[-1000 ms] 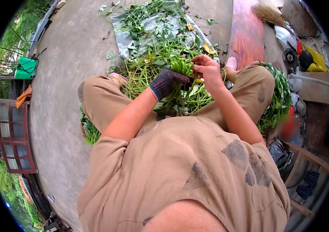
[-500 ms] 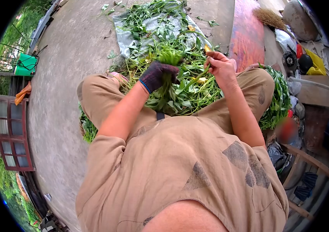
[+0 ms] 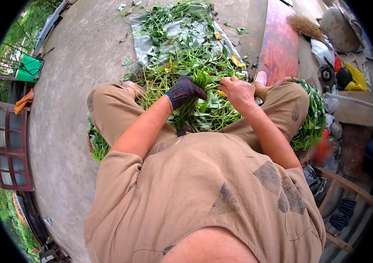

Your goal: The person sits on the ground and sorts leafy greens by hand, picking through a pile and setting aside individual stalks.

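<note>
My left hand, in a dark glove with a blue cuff, is wrapped round a bunch of green stems. The cut ends point up and the leaves hang below the fist. Just to the right, my bare right hand pinches a green stem close to the bunch. Beneath both hands, a loose heap of leafy stems lies between my legs. It spreads forward onto a grey plastic sheet.
More greens lie outside my right knee, and others beside my left thigh. At the right are a straw broom, a yellow bag and a wooden frame. A green box stands at the left.
My right hand first moved away from the bunch to the right, then came back beside it, now turned palm down. My left hand dipped left and returned partway, still holding the bunch.
</note>
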The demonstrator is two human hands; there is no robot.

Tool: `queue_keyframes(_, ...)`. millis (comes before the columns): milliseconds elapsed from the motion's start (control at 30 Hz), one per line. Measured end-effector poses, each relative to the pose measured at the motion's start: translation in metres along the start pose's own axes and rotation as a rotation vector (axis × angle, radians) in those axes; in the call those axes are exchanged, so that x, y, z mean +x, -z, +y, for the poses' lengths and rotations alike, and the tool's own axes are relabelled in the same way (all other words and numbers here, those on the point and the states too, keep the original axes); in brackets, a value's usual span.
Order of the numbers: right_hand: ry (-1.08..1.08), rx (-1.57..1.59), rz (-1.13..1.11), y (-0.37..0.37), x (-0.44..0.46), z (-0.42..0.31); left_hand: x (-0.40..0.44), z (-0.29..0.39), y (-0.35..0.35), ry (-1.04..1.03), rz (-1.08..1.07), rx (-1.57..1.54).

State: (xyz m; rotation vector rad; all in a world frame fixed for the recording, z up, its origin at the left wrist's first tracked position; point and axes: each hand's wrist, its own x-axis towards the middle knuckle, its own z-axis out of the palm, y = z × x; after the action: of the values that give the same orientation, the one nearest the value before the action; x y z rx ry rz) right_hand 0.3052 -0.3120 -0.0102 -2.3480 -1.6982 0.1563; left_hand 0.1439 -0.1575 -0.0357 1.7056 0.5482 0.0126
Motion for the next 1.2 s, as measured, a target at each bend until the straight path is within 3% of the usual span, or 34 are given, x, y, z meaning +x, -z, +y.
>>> queue_keyframes(67,-0.066,-0.094,0.033,-0.006,-0.001,-0.008,-0.002,-0.001,-0.005,-0.047,-0.038,-0.070)
queue_keyframes(167,-0.177,-0.051,-0.014,-0.042,0.011,0.002,0.000,0.002,-0.020,0.180,-0.089,-0.395)
queue_keyframes(200,-0.217,-0.067,0.007,-0.044,0.016,-0.002,0.003,0.004,-0.018,0.081,-0.007,-0.158)
queue_keyframes(333,-0.224,-0.067,0.088,-0.042,0.036,-0.008,0.000,0.013,-0.002,0.151,0.047,-0.541)
queue_keyframes(467,-0.307,0.042,0.067,-0.033,0.060,-0.018,-0.001,0.014,0.005,0.184,0.144,-0.653)
queue_keyframes(567,-0.294,0.162,0.130,-0.027,0.078,-0.016,-0.007,0.020,0.015,0.124,0.183,-0.762)
queue_keyframes(600,-0.257,0.208,0.159,-0.023,0.083,-0.015,-0.007,0.011,0.020,-0.058,0.109,-0.791)
queue_keyframes(633,-0.219,0.253,0.188,-0.011,0.085,-0.022,-0.008,0.010,0.024,-0.057,0.113,-0.795)
queue_keyframes(700,-0.282,-0.002,0.253,-0.003,0.092,-0.024,-0.011,0.014,0.033,-0.058,0.119,-0.802)
queue_keyframes(733,-0.322,-0.192,0.288,-0.008,0.103,-0.009,-0.021,0.022,0.036,-0.148,0.018,-0.870)
queue_keyframes(800,-0.221,-0.381,0.206,-0.017,0.114,0.084,-0.032,0.022,0.052,-0.230,0.010,-0.828)
queue_keyframes(833,-0.364,-0.159,0.338,0.011,0.101,0.087,-0.041,0.021,0.061,-0.267,0.030,-0.842)
queue_keyframes(867,-0.046,-0.487,0.428,0.016,0.101,0.127,-0.046,0.021,0.070,-0.309,0.051,-0.944)
queue_keyframes(933,-0.393,0.481,0.467,0.065,0.098,0.118,-0.041,-0.006,0.098,-0.354,0.192,-1.085)
queue_keyframes(967,-0.371,0.893,0.497,0.093,0.092,0.096,-0.034,-0.014,0.114,-0.358,0.272,-1.180)
queue_keyframes(1100,-0.170,0.986,0.551,0.132,0.083,0.043,-0.039,-0.031,0.174,-0.478,0.618,-1.160)
queue_keyframes(1200,-0.009,1.023,0.417,0.126,0.073,0.008,-0.057,-0.043,0.215,-0.559,0.815,-1.206)
